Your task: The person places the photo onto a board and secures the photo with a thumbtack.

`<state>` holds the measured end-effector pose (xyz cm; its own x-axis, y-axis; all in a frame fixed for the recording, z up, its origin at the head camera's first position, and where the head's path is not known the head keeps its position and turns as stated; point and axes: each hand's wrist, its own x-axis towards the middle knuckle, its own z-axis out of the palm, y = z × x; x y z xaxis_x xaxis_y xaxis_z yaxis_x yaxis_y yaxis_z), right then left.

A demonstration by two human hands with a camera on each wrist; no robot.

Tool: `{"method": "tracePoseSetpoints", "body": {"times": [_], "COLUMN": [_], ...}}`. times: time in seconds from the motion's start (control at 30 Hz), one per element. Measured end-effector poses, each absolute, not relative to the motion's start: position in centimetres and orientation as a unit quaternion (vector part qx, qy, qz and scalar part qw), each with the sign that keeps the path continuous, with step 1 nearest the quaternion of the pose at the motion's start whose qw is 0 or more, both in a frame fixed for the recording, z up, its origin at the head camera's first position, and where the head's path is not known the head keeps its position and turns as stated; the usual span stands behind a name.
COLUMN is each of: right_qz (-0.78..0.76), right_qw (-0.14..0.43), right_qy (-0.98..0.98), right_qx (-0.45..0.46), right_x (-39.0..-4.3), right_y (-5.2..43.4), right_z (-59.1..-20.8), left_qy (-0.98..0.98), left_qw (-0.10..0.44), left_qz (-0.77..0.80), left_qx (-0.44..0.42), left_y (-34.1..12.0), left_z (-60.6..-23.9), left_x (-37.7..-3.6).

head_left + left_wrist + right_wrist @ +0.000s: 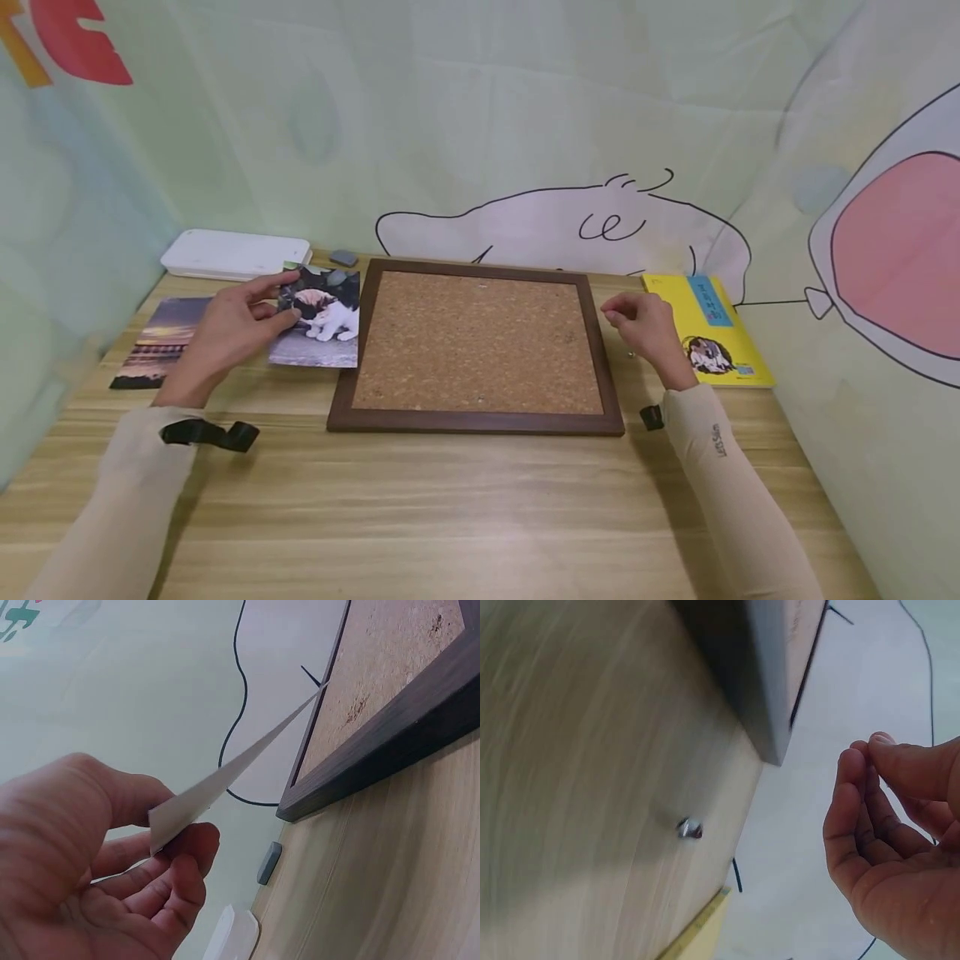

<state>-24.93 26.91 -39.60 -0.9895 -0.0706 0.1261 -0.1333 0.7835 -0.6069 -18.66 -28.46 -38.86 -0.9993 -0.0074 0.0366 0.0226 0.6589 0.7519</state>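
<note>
My left hand (236,321) pinches a photo print (330,321) of a black-and-white cat between thumb and fingers. The photo's right edge overlaps the left side of a cork board (480,342) with a dark brown frame. Edge-on in the left wrist view, the print (225,776) looks like a thin white sheet. To the right of the board, my right hand (641,325) is raised with thumb and fingertips together; whether something tiny is between them cannot be made out. Below it on the table lies a small silver pin (689,828).
A sunset photo (161,342) lies under my left forearm. Behind it are a white case (236,254) and a small grey block (343,258). A yellow book (708,329) lies at the right. Small metal pins (482,286) sit at the board's top and bottom middle.
</note>
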Motion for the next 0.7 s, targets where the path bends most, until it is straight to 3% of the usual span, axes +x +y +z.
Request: {"method": "tracePoseSetpoints", "body": {"times": [0.13, 0.7], "right_qz": [0.356, 0.512], "right_qw": [0.052, -0.048], "right_qy": [-0.931, -0.857], "right_qx": [0.053, 0.008], "right_x": [-24.8, -23.6], "right_y": [26.6, 24.4], "right_z": [-39.4, -38.3], "left_qy": [-0.899, -0.890], "left_qw": [0.002, -0.006], "left_qz": [-0.439, -0.455], "left_qx": [-0.007, -0.033], "left_y": [-28.1, -26.0], "left_z": [-38.7, -38.5], "left_x": [-18.8, -19.8]}}
